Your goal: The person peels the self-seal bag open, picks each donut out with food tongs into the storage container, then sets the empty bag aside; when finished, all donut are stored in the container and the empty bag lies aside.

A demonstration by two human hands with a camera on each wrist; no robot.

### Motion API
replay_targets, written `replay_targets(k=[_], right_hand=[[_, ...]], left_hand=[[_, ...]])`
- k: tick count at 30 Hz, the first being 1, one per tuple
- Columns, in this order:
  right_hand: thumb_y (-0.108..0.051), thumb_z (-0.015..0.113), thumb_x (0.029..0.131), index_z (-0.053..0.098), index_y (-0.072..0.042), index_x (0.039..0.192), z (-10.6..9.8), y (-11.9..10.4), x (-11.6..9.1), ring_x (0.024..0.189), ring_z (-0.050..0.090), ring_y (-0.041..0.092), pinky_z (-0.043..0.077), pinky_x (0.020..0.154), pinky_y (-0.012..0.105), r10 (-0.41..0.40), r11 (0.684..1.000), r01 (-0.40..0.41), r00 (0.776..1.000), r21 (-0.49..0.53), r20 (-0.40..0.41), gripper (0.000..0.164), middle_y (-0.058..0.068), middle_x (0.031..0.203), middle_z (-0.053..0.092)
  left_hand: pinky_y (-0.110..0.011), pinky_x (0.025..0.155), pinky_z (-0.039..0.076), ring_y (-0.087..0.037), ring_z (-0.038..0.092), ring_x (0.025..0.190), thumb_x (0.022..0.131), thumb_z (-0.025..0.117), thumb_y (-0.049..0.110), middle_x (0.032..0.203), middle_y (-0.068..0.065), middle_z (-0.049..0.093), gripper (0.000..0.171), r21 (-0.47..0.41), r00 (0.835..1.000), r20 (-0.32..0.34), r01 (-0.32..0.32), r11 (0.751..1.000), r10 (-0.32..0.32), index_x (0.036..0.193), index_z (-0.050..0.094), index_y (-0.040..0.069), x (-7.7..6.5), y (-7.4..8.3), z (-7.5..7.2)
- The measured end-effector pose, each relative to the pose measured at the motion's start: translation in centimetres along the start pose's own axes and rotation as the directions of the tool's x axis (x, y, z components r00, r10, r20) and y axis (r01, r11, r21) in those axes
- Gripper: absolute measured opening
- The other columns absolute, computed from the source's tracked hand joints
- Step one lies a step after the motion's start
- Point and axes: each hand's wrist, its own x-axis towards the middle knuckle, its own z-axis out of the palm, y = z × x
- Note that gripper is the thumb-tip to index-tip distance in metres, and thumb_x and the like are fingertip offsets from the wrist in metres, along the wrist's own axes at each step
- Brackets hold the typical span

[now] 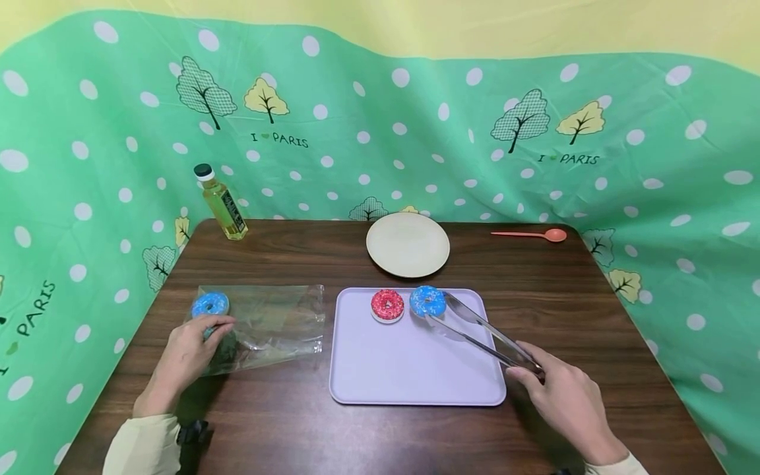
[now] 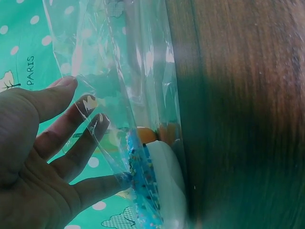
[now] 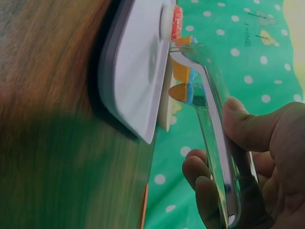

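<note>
My right hand pinches the tongs, the blue-iced doughnut between their tips ahead; slackening could drop it onto the lilac tray. My left hand, fingers spread at the clear bag, could drag it crooked.

- Far to my left, at the table's back corner, I see a bottle of yellowish liquid, with a dark cap and a dark label.
- Near the middle of the back edge I have a round cream plate.
- To my right lies a coral-red spoon, its bowl pointing right.
- Before me spreads a dark brown wood-grain table.
- Around it I see green cloth with white dots, trees and "PARIS" lettering, yellow along the top.
</note>
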Motion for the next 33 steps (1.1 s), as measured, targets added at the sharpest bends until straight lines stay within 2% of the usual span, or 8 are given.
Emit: replay_targets(k=[4, 11, 19, 24, 33], right_hand=[[-0.039, 0.079, 0.087, 0.07, -0.013, 0.125, -0.3, 0.4, -0.1, 0.081, 0.068, 0.046, 0.046, 0.051, 0.057, 0.021, 1.0, -0.021, 1.0, -0.015, 0.019, 0.047, 0.019, 0.096, 0.073], [-0.04, 0.077, 0.088, 0.069, -0.011, 0.126, -0.5, 0.8, -0.1, 0.079, 0.068, 0.045, 0.045, 0.048, 0.055, 0.044, 0.998, -0.043, 0.998, -0.035, 0.044, 0.048, 0.021, 0.097, 0.072], [-0.044, 0.074, 0.09, 0.067, -0.01, 0.129, -0.5, 0.7, 0.3, 0.082, 0.066, 0.049, 0.046, 0.052, 0.059, 0.065, 0.997, -0.059, 0.993, -0.058, 0.1, 0.052, 0.026, 0.104, 0.07], [-0.04, 0.076, 0.089, 0.067, -0.01, 0.127, -0.7, 0.5, 0.3, 0.08, 0.066, 0.05, 0.046, 0.051, 0.059, 0.064, 0.996, -0.059, 0.994, -0.066, 0.087, 0.049, 0.026, 0.101, 0.07], [-0.039, 0.077, 0.089, 0.065, -0.006, 0.13, -1.1, 0.5, 0.5, 0.079, 0.066, 0.049, 0.046, 0.05, 0.057, 0.082, 0.995, -0.074, 0.99, -0.065, 0.119, 0.053, 0.027, 0.102, 0.07]], left_hand=[[-0.061, 0.082, 0.051, -0.045, 0.064, 0.105, 0.095, 0.071, 0.007, 0.109, -0.02, 0.071, 0.013, -0.001, 1.0, 0.008, 0.01, 1.0, -0.01, 0.106, 0.076, 0.003, -0.1, 0.0, 0.1], [-0.062, 0.082, 0.05, -0.045, 0.063, 0.107, 0.096, 0.07, 0.009, 0.111, -0.021, 0.07, 0.013, -0.006, 1.0, 0.02, 0.024, 1.0, -0.024, 0.106, 0.076, 0.003, -0.2, 0.0, 0.1], [-0.06, 0.083, 0.051, -0.043, 0.064, 0.106, 0.095, 0.07, 0.007, 0.109, -0.019, 0.071, 0.012, -0.013, 1.0, 0.011, 0.017, 1.0, -0.017, 0.105, 0.076, 0.003, -0.1, 0.2, 0.2], [-0.06, 0.082, 0.051, -0.043, 0.064, 0.105, 0.096, 0.07, 0.008, 0.108, -0.019, 0.071, 0.012, -0.014, 1.0, 0.023, 0.018, 1.0, -0.018, 0.105, 0.076, 0.004, -0.1, 0.2, 0.2], [-0.059, 0.082, 0.052, -0.043, 0.065, 0.104, 0.094, 0.071, 0.007, 0.107, -0.018, 0.072, 0.011, -0.012, 1.0, 0.003, 0.008, 1.0, -0.008, 0.104, 0.076, 0.003, 0.2, 0.1, 0.0]])
